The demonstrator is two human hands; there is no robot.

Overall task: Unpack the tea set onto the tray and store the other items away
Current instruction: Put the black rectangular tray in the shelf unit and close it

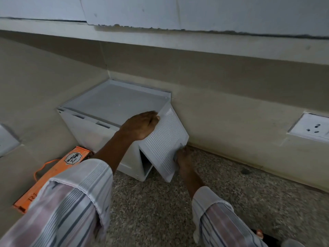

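The white cabinet [99, 127] sits in the corner of the speckled surface [160, 207], pushed against the tiled wall [231, 111], and its ribbed door [165, 145] is swung partway out at the right. The door is held at two places: the left hand [140, 124] is laid over its top edge, fingers curled round the rim, and the right hand [183, 159] is clamped on the small handle at the lower edge. A dark wedge of interior is exposed behind the door.

The storing-away step looks to be in hand, with the cabinet being opened or shut; which of the two cannot be judged from one view. If opening, the door needs to be swung clear of the wall so that the mouth is fully free; if closing, it needs to be pressed flush.

Just left of the cabinet, an orange box [53, 175] lies on the surface, touching or nearly touching the cabinet's base, partly covered by the striped left sleeve [71, 202]. A socket [311, 129] is set in the wall, well to the right.

No tea set and no tray are in view. The cabinet's contents are lost in shadow. The box's lower end is hidden and only part of its lettering can be made out. At the bottom right a dark object is cut by the frame and cannot be identified.
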